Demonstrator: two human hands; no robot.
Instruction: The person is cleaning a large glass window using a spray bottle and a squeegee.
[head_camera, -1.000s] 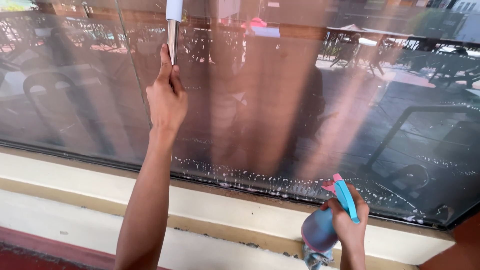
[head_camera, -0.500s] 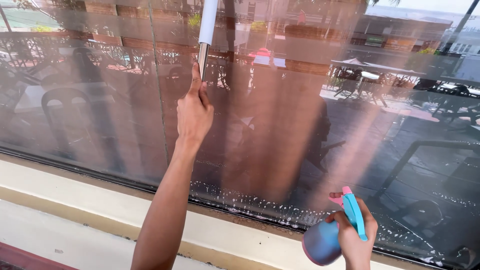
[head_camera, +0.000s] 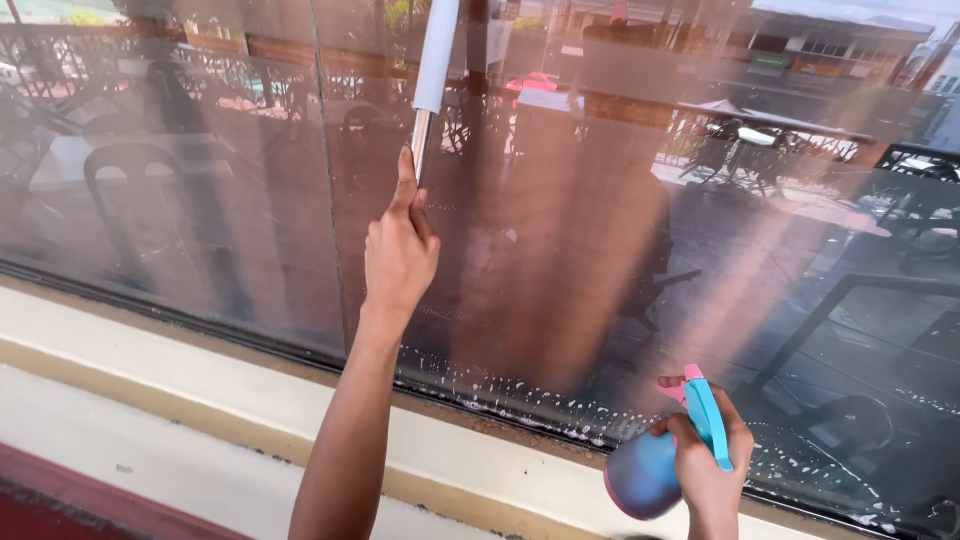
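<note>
My left hand is raised against a large tinted window pane and grips the bottom of a long pole, metal below and pale grey above, which runs up out of the picture. The forefinger lies along the pole. Low at the right, my right hand holds a blue spray bottle with a light-blue trigger and pink nozzle, just in front of the glass. White soapy drops line the bottom of the pane.
A cream-coloured sill runs under the window, with a stepped ledge and a red strip below it. The glass reflects chairs, tables and railings of a terrace. A thin vertical seam divides the pane left of the pole.
The view has shifted, so my left hand and pole sit further right and lower in the picture. More of the pole's pale upper part shows. My right hand still holds the bottle low.
</note>
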